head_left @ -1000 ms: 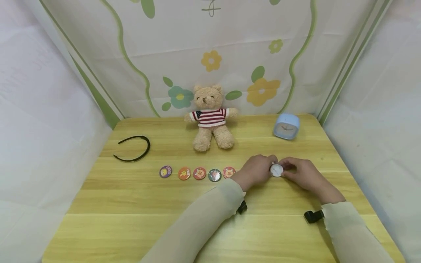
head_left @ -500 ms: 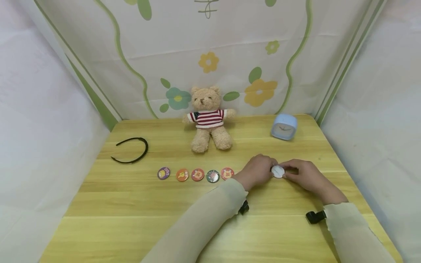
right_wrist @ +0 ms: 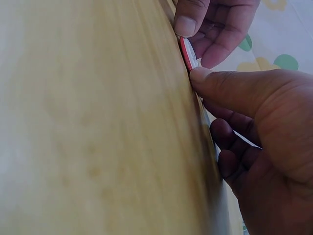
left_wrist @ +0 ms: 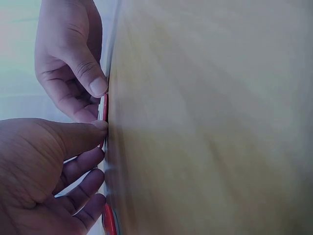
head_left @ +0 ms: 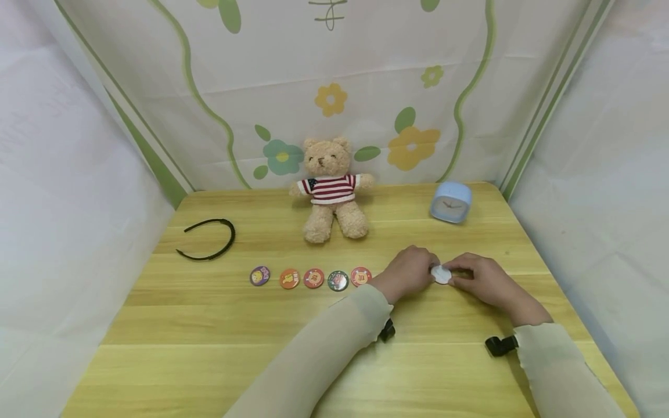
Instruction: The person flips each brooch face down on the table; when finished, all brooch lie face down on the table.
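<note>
White side up, a badge (head_left: 441, 274) is resting between two hands at the right of the worktop (head_left: 209, 360), on the near side of the clock (head_left: 450, 203). The left hand (head_left: 410, 270) is pinching its left edge and the right hand (head_left: 483, 278) its right edge; both wrist views are showing the thumbs pressing close together on a red rim. Whether the badge is touching the wood or being held just above it, I am unable to tell.

Further left, five badges are lying in a row, printed sides showing: purple badge (head_left: 259, 276), orange badge (head_left: 290, 278), red badge (head_left: 314, 277), green badge (head_left: 338, 281) and a second red badge (head_left: 361, 276) just beside the left wrist. Judging by that, these five are looking finished with, while the sixth is lying outside the row, print hidden, with neither hand releasing it, so its handling is seemingly what is remaining. Bear (head_left: 331, 188) and headband (head_left: 233, 233) are lying well apart, playing no visible part.
</note>
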The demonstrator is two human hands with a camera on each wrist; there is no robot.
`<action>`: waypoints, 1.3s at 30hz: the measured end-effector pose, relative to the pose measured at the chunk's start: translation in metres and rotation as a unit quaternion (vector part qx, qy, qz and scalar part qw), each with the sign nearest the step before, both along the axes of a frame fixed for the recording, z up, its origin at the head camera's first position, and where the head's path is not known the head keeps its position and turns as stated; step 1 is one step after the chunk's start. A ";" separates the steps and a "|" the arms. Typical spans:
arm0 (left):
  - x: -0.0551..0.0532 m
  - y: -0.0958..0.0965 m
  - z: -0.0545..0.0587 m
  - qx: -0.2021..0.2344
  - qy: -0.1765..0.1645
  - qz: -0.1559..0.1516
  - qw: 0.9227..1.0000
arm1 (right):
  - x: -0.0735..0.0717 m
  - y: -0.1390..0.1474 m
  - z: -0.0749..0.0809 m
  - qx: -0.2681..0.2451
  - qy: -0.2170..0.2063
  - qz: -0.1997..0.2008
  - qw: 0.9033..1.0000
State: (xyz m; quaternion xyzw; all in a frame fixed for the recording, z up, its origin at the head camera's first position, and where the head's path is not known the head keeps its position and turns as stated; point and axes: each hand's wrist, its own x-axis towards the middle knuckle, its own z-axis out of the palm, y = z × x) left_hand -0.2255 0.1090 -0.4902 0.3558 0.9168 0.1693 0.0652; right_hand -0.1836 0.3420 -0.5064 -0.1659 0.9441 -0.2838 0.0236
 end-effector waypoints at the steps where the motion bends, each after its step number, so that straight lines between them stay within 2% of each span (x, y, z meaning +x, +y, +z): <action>1: 0.000 -0.001 0.000 0.002 -0.004 -0.002 1.000 | 0.000 0.000 -0.001 0.000 0.000 0.000 1.000; 5: 0.001 -0.010 0.003 0.006 -0.028 -0.019 0.999 | 0.000 0.001 -0.002 0.001 -0.004 -0.004 1.000; 10: 0.000 -0.037 0.012 0.007 -0.057 -0.010 0.998 | 0.001 -0.001 0.002 0.000 -0.007 -0.008 1.000; 15: -0.001 -0.068 0.017 0.001 -0.060 0.002 0.998 | 0.001 -0.003 0.003 0.002 -0.005 -0.009 1.000; 21: 0.000 -0.091 0.012 -0.014 -0.046 0.008 0.999 | 0.002 -0.003 0.002 0.002 -0.011 -0.010 1.000; 29: 0.004 -0.092 0.006 -0.018 -0.022 0.017 0.999 | 0.002 -0.003 0.001 -0.006 -0.012 -0.013 1.000; 39: 0.002 -0.083 0.001 -0.028 0.006 0.008 1.000 | 0.002 -0.004 0.003 -0.005 -0.022 -0.016 1.000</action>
